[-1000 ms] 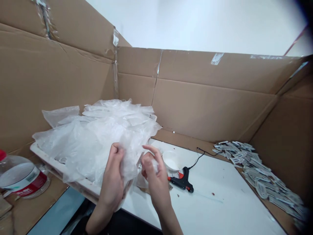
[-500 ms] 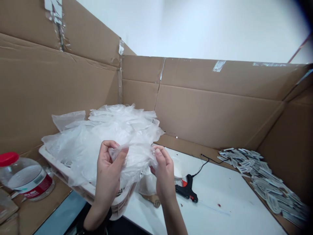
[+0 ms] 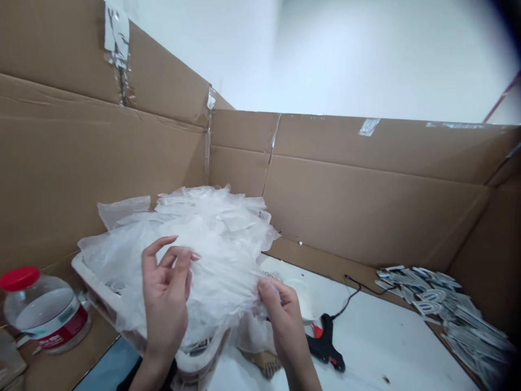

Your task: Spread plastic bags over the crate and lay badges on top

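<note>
Head view, clock taken from the picture's centre: compared with half a second ago, the left hand (image 3: pixel 166 293), at 8 o'clock, has let its pinch loosen. Its fingers are now parted and half curled, with no film visibly caught between them; whether a fingertip touches the plastic, I cannot tell. The right hand (image 3: pixel 287 312), toward 5, pinches the edge of a clear plastic bag (image 3: pixel 230 279) between thumb and fingers. The bag lies at 7, spread flatter than before, so I judge the right pinch is now its main hold.

Behind it, bags are heaped (image 3: pixel 207 212) over a white plastic basket (image 3: pixel 95 285), blurring where one ends. A black glue gun (image 3: pixel 328 347) sits just beside the right wrist at 5, crowding that side; its cord (image 3: pixel 350 298) runs toward 4. A red-lidded jar (image 3: pixel 57 317) stands at 8, and flat grey-white pieces (image 3: pixel 456 312) are piled at 4.
</note>
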A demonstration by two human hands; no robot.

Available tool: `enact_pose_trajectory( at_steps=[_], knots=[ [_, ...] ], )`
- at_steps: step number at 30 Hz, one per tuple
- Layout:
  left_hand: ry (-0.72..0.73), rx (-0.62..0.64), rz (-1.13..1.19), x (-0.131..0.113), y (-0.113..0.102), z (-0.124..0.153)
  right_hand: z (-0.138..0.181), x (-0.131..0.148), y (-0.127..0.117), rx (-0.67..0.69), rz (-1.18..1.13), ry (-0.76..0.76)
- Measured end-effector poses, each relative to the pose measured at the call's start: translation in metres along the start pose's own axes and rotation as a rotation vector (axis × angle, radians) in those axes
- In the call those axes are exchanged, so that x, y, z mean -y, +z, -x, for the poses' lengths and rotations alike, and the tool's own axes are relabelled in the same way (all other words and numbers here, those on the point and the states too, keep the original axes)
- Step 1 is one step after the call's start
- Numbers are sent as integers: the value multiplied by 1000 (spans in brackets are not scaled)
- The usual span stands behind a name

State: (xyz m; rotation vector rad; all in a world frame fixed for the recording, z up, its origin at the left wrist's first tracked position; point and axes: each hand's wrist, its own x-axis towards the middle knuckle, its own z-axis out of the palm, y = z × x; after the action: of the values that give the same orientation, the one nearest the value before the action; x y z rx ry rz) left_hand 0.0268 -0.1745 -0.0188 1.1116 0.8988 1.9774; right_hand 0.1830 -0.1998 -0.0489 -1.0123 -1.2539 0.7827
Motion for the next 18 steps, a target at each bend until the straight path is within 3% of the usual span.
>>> enact_pose_trajectory(
  at_steps=[5,7,10,14,18],
  knots=[
    [317,73,-305,-24,-9,-28,1,-20,6,-15,-143,172],
    [398,206,-370,-36,-1,-54,-1,-22,10,-46,-257,215],
    [367,494,-384,-41,23,-104,-6,-23,12,-153,-446,274],
    [382,806,-504,-13,58,-160,-5,-26,3,-254,-522,341],
    [427,933,-628,38,75,-190,-2,-29,-11,-275,-646,362]
  ],
)
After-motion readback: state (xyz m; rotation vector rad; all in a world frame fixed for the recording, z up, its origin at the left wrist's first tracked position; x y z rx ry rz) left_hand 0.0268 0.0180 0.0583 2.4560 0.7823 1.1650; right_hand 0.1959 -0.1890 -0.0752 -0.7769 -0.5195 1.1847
